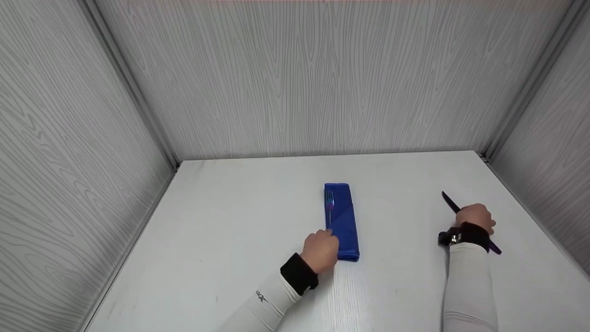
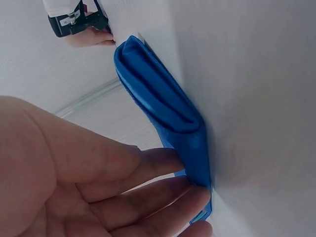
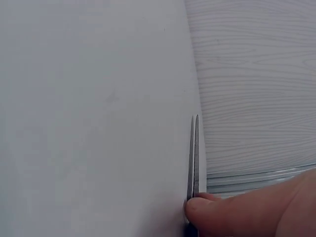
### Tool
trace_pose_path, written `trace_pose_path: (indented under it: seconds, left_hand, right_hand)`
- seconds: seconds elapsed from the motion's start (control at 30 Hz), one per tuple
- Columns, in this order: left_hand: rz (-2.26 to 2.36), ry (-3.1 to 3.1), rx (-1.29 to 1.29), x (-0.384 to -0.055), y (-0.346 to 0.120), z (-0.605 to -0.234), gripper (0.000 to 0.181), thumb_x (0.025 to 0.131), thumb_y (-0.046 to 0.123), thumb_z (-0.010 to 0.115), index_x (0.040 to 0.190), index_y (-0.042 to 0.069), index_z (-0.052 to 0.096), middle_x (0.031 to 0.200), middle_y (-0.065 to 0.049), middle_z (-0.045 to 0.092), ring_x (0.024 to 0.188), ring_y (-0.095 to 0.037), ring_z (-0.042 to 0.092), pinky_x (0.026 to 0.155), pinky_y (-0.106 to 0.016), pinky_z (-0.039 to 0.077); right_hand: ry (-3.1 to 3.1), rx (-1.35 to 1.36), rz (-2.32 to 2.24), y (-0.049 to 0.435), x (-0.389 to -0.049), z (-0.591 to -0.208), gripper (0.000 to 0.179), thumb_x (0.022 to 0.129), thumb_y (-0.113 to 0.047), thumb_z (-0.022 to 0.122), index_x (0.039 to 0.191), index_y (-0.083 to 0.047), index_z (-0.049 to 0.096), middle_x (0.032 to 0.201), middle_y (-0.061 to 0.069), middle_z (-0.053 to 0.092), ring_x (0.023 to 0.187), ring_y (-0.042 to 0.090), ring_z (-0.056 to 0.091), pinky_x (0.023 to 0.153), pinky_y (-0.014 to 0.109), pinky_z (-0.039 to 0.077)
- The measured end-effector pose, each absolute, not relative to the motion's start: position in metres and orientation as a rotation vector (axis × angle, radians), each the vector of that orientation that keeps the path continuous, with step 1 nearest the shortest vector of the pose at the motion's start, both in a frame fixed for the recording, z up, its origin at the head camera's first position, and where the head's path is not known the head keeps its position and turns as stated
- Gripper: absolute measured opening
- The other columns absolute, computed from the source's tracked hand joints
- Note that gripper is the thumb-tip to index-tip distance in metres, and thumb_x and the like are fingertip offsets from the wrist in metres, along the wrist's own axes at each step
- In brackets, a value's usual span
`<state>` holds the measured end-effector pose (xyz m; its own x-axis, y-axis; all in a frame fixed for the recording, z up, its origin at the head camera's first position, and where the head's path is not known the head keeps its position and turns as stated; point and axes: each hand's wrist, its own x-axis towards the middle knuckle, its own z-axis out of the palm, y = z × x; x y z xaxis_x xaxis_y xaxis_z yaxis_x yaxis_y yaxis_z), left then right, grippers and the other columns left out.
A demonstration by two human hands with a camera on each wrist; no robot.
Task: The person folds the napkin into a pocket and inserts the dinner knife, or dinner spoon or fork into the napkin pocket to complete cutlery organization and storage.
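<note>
A folded blue cloth napkin [image 1: 345, 230] lies lengthwise on the table, with a shiny bluish-purple fork [image 1: 329, 203] along its left side. The fork's tines are uncovered; its lower handle is hidden by the napkin's fold. My left hand [image 1: 320, 251] is at the napkin's lower left edge. In the left wrist view its loosely bent fingers [image 2: 148, 202] touch the side of the folded napkin [image 2: 163, 94]. Off to the right, my right hand [image 1: 476, 218] pinches a dark table knife [image 1: 450, 202] by its handle. The blade [image 3: 196, 158] points away in the right wrist view.
The white table [image 1: 239, 207] is bounded by a grey wood-grain back wall [image 1: 299, 83] and side walls to the left and right. My right hand and the knife are near the right wall [image 1: 553, 161].
</note>
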<state>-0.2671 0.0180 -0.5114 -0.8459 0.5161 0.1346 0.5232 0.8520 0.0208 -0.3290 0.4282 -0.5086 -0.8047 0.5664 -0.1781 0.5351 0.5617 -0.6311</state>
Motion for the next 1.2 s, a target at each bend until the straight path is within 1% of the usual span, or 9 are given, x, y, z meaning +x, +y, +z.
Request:
trace_pose_path:
  seconds: [0.3, 0.47, 0.57, 0.67, 0.73, 0.8, 0.93, 1.07, 1.2]
  left_hand:
    - [-0.104, -2.902, -0.824, -0.266, 0.018, -0.513, 0.010, 0.089, 0.011, 0.075, 0.079, 0.011, 0.077, 0.103, -0.009, 0.076, 0.085, -0.022, 0.067, 0.063, -0.033, 0.052]
    - [-0.072, -2.872, -0.818, -0.266, 0.018, -0.513, 0.011, 0.088, 0.012, 0.076, 0.077, 0.011, 0.076, 0.098, -0.007, 0.075, 0.082, -0.021, 0.067, 0.061, -0.032, 0.051]
    - [-0.067, -2.860, -0.814, -0.266, 0.018, -0.513, 0.011, 0.088, 0.012, 0.077, 0.077, 0.012, 0.076, 0.096, -0.007, 0.075, 0.081, -0.021, 0.067, 0.061, -0.033, 0.051]
    - [-0.076, -2.876, -0.808, -0.267, 0.018, -0.512, 0.010, 0.088, 0.012, 0.077, 0.078, 0.011, 0.076, 0.098, -0.007, 0.075, 0.082, -0.021, 0.067, 0.062, -0.033, 0.052]
    - [-0.087, -2.890, -0.802, -0.267, 0.017, -0.512, 0.008, 0.088, 0.012, 0.077, 0.080, 0.011, 0.077, 0.100, -0.008, 0.075, 0.084, -0.022, 0.068, 0.063, -0.034, 0.053]
    - [-0.098, -2.895, -0.797, -0.267, 0.017, -0.512, 0.007, 0.088, 0.012, 0.077, 0.081, 0.010, 0.077, 0.103, -0.008, 0.075, 0.086, -0.022, 0.068, 0.064, -0.034, 0.053]
    - [-0.105, -2.876, -0.800, -0.267, 0.017, -0.512, 0.007, 0.088, 0.012, 0.077, 0.081, 0.010, 0.076, 0.101, -0.009, 0.074, 0.084, -0.022, 0.067, 0.062, -0.033, 0.053]
    - [-0.093, -2.833, -0.811, -0.266, 0.016, -0.513, 0.009, 0.087, 0.011, 0.077, 0.078, 0.010, 0.074, 0.092, -0.007, 0.071, 0.078, -0.020, 0.066, 0.058, -0.032, 0.051]
    - [-0.128, -2.846, -0.809, -0.266, 0.016, -0.512, 0.008, 0.087, 0.011, 0.077, 0.080, 0.010, 0.074, 0.092, -0.007, 0.071, 0.078, -0.021, 0.065, 0.058, -0.032, 0.051]
  right_hand:
    - [-2.766, -0.846, 1.085, 0.427, -0.328, -0.510, 0.042, 0.088, -0.002, 0.056, 0.124, 0.020, 0.063, 0.128, 0.043, 0.060, 0.115, 0.059, 0.057, 0.098, 0.063, 0.049]
    - [-2.769, -0.720, 0.997, 0.427, -0.331, -0.512, 0.033, 0.080, 0.002, 0.060, 0.106, 0.022, 0.069, 0.110, 0.042, 0.068, 0.101, 0.055, 0.064, 0.095, 0.060, 0.052]
    - [-2.774, -0.625, 0.963, 0.422, -0.334, -0.507, 0.034, 0.083, -0.002, 0.060, 0.106, 0.022, 0.070, 0.109, 0.040, 0.070, 0.102, 0.055, 0.065, 0.096, 0.060, 0.052]
    - [-2.741, -0.525, 1.016, 0.415, -0.337, -0.497, 0.038, 0.093, -0.008, 0.062, 0.120, 0.017, 0.069, 0.115, 0.036, 0.071, 0.107, 0.053, 0.065, 0.095, 0.054, 0.053]
    - [-2.703, -0.465, 1.076, 0.409, -0.340, -0.489, 0.038, 0.099, -0.011, 0.062, 0.124, 0.017, 0.067, 0.114, 0.033, 0.073, 0.099, 0.044, 0.069, 0.088, 0.043, 0.054]
    - [-2.666, -0.414, 1.137, 0.403, -0.343, -0.482, 0.038, 0.101, -0.014, 0.063, 0.123, 0.017, 0.067, 0.107, 0.029, 0.076, 0.084, 0.027, 0.071, 0.079, 0.031, 0.051]
    - [-2.602, -0.320, 1.261, 0.386, -0.347, -0.469, 0.037, 0.103, -0.015, 0.064, 0.123, 0.016, 0.067, 0.092, 0.011, 0.079, 0.068, -0.004, 0.060, 0.069, 0.016, 0.046]
    - [-2.502, -0.254, 1.455, 0.367, -0.349, -0.458, 0.035, 0.103, -0.011, 0.064, 0.124, 0.017, 0.065, 0.086, -0.006, 0.073, 0.069, -0.008, 0.062, 0.071, 0.012, 0.052]
    - [-2.419, -0.218, 1.577, 0.345, -0.350, -0.452, 0.031, 0.102, -0.008, 0.066, 0.122, 0.016, 0.065, 0.083, -0.011, 0.068, 0.074, -0.005, 0.065, 0.074, 0.013, 0.056]
